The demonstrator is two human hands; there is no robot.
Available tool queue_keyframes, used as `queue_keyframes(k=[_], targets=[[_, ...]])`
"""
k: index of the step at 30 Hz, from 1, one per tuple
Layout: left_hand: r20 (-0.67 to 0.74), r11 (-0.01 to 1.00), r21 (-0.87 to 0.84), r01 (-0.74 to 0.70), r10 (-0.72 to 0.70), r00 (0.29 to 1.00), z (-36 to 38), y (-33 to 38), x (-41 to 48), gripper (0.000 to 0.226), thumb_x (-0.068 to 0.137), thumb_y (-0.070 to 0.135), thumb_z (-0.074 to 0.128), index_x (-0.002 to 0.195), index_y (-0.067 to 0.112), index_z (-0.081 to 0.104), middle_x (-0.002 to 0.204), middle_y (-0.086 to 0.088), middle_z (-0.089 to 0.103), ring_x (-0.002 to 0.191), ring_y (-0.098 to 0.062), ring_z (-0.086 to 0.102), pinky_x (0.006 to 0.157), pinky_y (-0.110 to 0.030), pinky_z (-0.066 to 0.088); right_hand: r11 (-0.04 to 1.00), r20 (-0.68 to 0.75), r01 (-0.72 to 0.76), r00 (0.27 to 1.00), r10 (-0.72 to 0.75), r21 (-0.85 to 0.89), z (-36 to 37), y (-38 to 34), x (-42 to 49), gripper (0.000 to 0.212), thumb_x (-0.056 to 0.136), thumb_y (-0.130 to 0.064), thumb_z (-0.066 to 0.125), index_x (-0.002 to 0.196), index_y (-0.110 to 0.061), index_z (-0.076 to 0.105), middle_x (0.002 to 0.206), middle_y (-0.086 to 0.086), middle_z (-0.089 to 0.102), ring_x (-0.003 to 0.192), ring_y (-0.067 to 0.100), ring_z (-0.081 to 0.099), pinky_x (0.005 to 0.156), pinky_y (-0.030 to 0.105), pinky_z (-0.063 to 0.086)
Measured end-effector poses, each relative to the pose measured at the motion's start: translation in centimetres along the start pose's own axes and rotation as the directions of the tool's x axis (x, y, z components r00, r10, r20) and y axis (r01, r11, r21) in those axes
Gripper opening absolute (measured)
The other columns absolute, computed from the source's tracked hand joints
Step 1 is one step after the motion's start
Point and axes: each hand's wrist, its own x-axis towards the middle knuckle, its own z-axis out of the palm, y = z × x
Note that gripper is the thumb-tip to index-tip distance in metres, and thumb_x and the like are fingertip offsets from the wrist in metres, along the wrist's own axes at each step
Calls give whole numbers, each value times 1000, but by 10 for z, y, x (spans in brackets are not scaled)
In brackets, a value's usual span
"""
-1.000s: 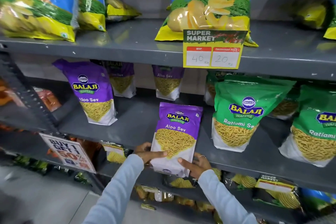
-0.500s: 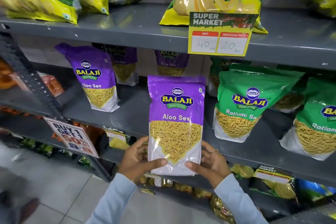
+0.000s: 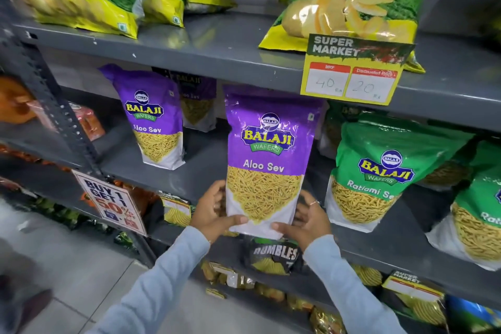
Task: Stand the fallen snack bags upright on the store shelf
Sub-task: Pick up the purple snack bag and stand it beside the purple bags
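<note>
A purple Aloo Sev bag (image 3: 267, 154) stands upright at the front of the grey middle shelf (image 3: 206, 171), its top just under the shelf above. My left hand (image 3: 214, 211) grips its lower left corner and my right hand (image 3: 306, 221) grips its lower right corner, thumbs on the white front. Another purple Aloo Sev bag (image 3: 151, 119) stands upright to the left, with a third bag (image 3: 196, 106) behind it.
Green Ratlami Sev bags (image 3: 379, 176) stand close on the right. Blue-and-yellow chip bags (image 3: 352, 0) fill the top shelf, with a yellow price tag (image 3: 355, 73) on its edge. A promo sign (image 3: 111, 200) hangs at lower left. More snack packs (image 3: 273, 255) sit on the shelf below.
The purple bag went from lying tilted back on the shelf to upright in both hands. It now sits slightly further in and higher under the upper shelf.
</note>
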Motion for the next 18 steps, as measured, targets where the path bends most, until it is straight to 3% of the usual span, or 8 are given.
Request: queue_keyframes(k=[3,5,7,10,14,16,18], targets=[[-54,998,55,-20,23,998,0,-11,43,65,51,-4,77,101,27,50,96,4,68,84,-6,66,72,-15,54,999,-69,-6,998,3,-43,19,-2,40,71,56,19,74,105,-26,47,107,9,64,98,24,61,78,27,56],[-103,996,86,-12,21,994,3,-21,67,65,52,-4,75,102,28,48,98,-1,69,90,-17,65,78,-24,56,998,-138,-20,990,12,-59,30,7,65,71,56,15,75,109,-24,49,108,9,66,98,25,63,90,43,53],[-148,989,146,14,8,989,4,-29,88,65,56,-3,74,109,20,46,102,-10,69,91,-21,63,84,-33,54,994,-192,-16,981,-6,-112,39,32,96,79,53,5,78,116,-30,47,108,10,68,98,28,65,94,50,51],[-174,967,246,61,-18,985,7,-36,104,54,68,-6,70,114,6,44,99,-10,65,88,-21,59,75,-20,43,973,-248,-80,968,24,-216,57,28,103,76,62,-1,74,126,-27,42,112,17,66,102,34,63,96,47,48],[-194,964,264,43,9,981,7,-44,116,44,70,-6,67,103,11,45,98,-9,63,88,-21,57,66,-13,39,921,-288,-175,955,73,-347,70,6,105,65,78,1,61,135,-12,33,123,21,57,113,40,54,97,38,42],[-199,959,273,72,-17,980,0,-51,118,44,69,1,71,105,12,47,104,-9,64,93,-21,57,73,-18,42,897,-301,-218,948,101,-384,76,5,111,65,80,0,60,136,-13,30,126,22,55,114,41,53,97,38,42],[-180,942,317,108,-52,982,-8,-59,119,50,68,12,72,111,16,46,111,-6,65,100,-26,59,88,-32,47,877,-299,-235,948,112,-418,81,7,113,69,81,-2,59,139,-15,25,128,22,54,115,42,51,97,39,41]])
